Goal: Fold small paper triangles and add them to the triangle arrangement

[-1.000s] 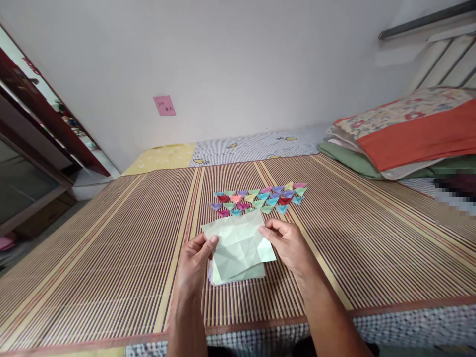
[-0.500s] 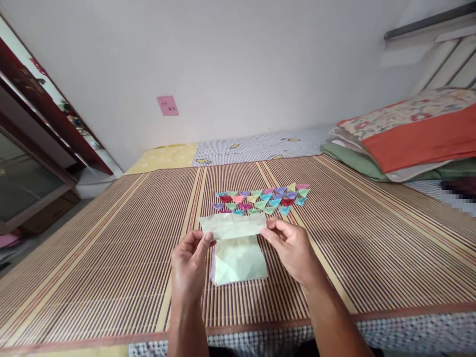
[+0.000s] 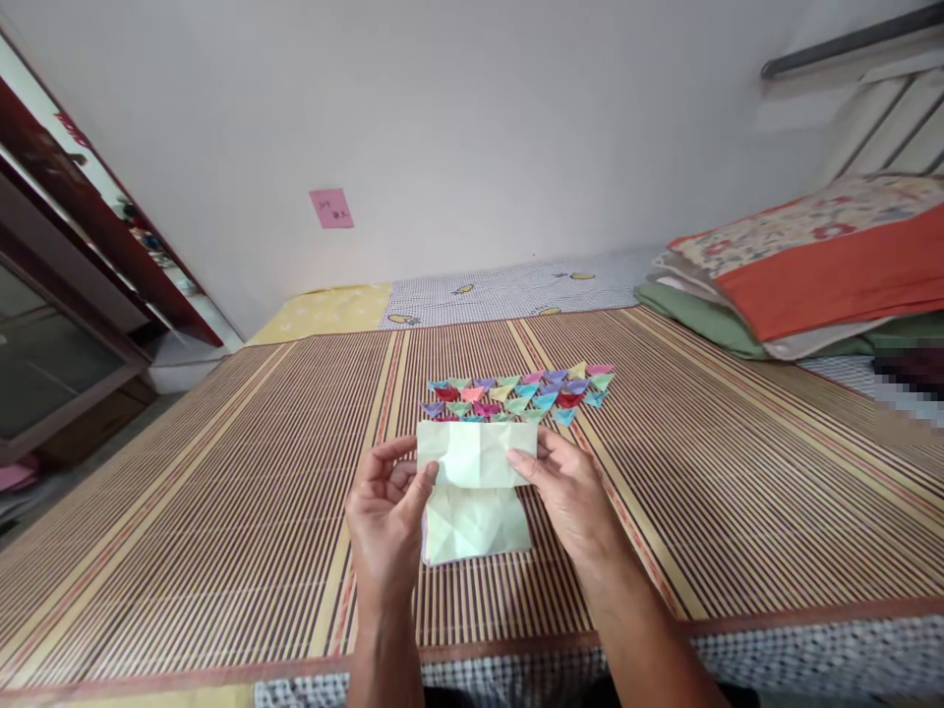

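A pale green sheet of paper (image 3: 476, 454), folded into a wide rectangle with crease lines, is held up between my two hands. My left hand (image 3: 387, 492) pinches its left end, thumb in front. At the right end, my right hand (image 3: 571, 482) grips it between thumb and fingers. Beneath it on the mat lies a stack of creased paper squares (image 3: 478, 531), pale green on top with a purple edge at the left. Just beyond the held paper stand rows of small folded paper boats (image 3: 531, 391) in many colours; the nearest row is partly covered.
A striped bamboo mat (image 3: 243, 511) spreads over the bed. Folded bedding with an orange and floral cover (image 3: 826, 265) is piled at the right. A white wall (image 3: 516, 138) with a pink note (image 3: 331, 208) rises behind. At the left is a doorway with a dark red frame (image 3: 110, 206).
The paper has tilted more upright, showing more of its face and a centre crease. My left hand has come slightly right, and both hands are a little closer together.
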{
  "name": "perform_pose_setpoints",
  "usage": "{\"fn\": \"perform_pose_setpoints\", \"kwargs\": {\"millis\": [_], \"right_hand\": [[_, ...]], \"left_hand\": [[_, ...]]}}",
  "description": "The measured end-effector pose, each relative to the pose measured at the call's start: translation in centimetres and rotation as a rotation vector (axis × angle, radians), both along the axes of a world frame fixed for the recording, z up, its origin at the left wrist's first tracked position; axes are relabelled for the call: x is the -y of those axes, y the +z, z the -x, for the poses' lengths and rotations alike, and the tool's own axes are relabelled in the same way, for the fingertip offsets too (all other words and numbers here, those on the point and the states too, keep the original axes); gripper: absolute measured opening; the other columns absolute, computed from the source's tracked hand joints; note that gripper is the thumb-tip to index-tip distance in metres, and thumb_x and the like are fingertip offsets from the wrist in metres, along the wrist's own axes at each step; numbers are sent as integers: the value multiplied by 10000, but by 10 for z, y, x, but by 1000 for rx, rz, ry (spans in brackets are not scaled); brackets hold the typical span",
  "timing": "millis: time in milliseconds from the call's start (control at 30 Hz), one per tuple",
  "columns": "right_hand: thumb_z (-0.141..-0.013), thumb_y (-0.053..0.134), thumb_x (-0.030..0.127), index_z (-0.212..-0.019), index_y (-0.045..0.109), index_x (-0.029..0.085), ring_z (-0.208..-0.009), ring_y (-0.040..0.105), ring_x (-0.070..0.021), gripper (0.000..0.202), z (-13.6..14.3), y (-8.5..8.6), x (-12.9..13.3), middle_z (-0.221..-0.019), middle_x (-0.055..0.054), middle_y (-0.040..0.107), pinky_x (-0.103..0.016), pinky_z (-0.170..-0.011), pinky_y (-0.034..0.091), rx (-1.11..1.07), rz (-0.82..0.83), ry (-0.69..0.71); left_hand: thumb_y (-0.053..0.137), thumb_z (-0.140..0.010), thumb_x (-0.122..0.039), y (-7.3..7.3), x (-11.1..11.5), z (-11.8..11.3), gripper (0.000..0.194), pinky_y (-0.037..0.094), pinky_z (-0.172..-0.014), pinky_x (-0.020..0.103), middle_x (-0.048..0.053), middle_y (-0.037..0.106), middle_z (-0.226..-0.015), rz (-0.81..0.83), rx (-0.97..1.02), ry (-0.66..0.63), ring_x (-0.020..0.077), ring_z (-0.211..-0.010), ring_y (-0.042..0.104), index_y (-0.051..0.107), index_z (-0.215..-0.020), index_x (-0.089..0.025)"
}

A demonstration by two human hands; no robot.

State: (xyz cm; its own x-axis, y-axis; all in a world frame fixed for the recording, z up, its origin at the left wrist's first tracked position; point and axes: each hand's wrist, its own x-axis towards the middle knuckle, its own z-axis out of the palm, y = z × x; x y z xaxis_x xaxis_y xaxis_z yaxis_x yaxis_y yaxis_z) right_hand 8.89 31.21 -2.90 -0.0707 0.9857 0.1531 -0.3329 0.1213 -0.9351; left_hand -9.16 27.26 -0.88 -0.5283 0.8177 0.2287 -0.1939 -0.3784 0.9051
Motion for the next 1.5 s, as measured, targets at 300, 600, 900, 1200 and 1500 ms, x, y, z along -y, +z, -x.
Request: {"fn": "perform_pose_setpoints", "kwargs": {"millis": [300, 600, 900, 1200, 1500], "right_hand": [[-864, 779, 348, -1083, 751, 197, -851, 750, -251, 268, 11, 2, 12, -1002, -77, 803, -354, -777, 600, -55, 19, 15], [-862, 754, 321, -911, 684, 191, -686, 666, -172, 156, 1, 8, 8, -795, -14, 727, -242, -626, 533, 155, -64, 36], [-913, 704, 328, -1093, 732, 182, -731, 690, -173, 233, -5, 12, 9, -836, -32, 744, -250, -670, 550, 210, -130, 23], [-844, 787, 267, -1164, 721, 185, -877, 750, -221, 337, -1, 7, 5, -1001, -76, 791, -306, -777, 594, 151, -110, -7], [-859, 776, 225, -1251, 688, 213, -899, 742, -209, 402, -5, 11, 9, -1026, -64, 788, -301, -783, 588, 119, -164, 59]], "left_hand": [[920, -672, -362, -9, -3, -32, 312, 545, -618, 261, 45, 687, -619, 233, 149, -356, 155, -585, 660, 729, -667, -115], [922, -669, -459, -11, -5, -28, 409, 483, -604, 209, -20, 584, -509, 188, 204, -218, 99, -526, 567, 664, -593, -151], [899, -694, -500, -10, -5, -26, 444, 458, -543, 192, 4, 613, -513, 189, 232, -268, 96, -503, 562, 657, -572, -149], [1019, -468, -393, -6, -7, -35, 439, 507, -506, 179, 22, 694, -556, 265, 361, -243, 95, -481, 613, 704, -621, -127], [1037, -433, -288, -9, -7, -40, 419, 494, -452, 172, -15, 627, -496, 312, 544, -359, 84, -452, 583, 671, -556, -127]]}}
